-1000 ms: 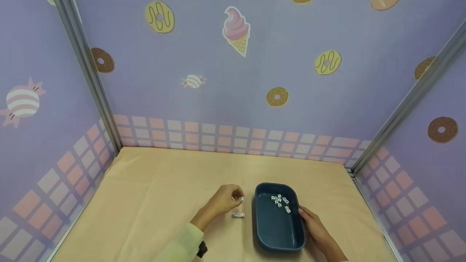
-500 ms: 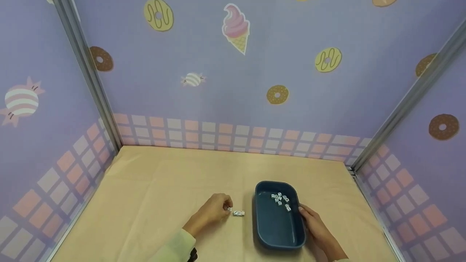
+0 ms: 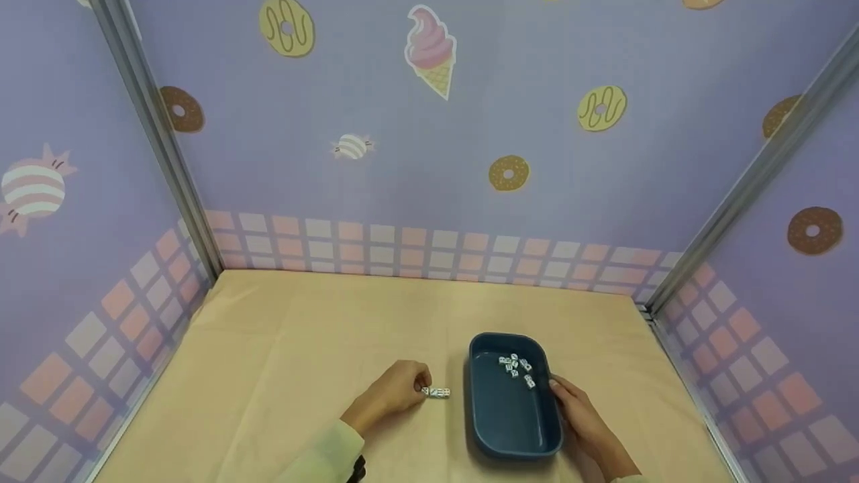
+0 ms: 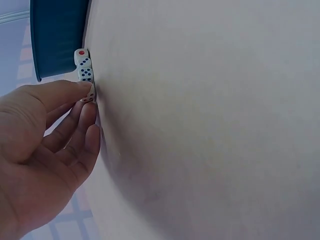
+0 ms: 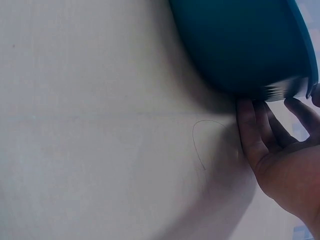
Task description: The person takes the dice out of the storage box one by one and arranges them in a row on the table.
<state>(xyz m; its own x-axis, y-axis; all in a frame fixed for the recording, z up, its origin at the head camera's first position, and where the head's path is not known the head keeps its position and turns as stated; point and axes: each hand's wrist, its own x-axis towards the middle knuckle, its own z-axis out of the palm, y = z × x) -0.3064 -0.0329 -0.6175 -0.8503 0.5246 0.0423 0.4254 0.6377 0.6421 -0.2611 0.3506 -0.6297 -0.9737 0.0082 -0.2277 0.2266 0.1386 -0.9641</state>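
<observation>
Dice row (image 3: 440,392) lies on the cloth (image 3: 315,349), left of the tray (image 3: 513,426) and near it, with a strip of bare cloth between. Left hand (image 3: 397,388) pinches one die (image 3: 425,390) between thumb and fingertips at the row's left end. Held die sits in line with its neighbours; whether their faces meet is hidden by the thumb. Judgement: the fingertip grip suits so small a cube, and taking it from the outer side leaves the rest of the row undisturbed.

Right hand (image 3: 582,417) grips the tray's right side, fingers against the outer wall and thumb by the rim. Likely reason: to steady the tray. Tray rests flat on the cloth. Loose dice (image 3: 515,364) lie inside it, bunched toward the far end, a few slightly apart, at mixed angles; exact count not certain.

Orientation: row's long axis runs left to right across the cloth, one end aimed at the tray's left wall, the other at the left hand. Tray's long axis runs near to far, its near end slightly to the right, so row and tray lie roughly crosswise. Die nearest the tray shows a single red pip in the left wrist view; blue pips show farther down the row.
</observation>
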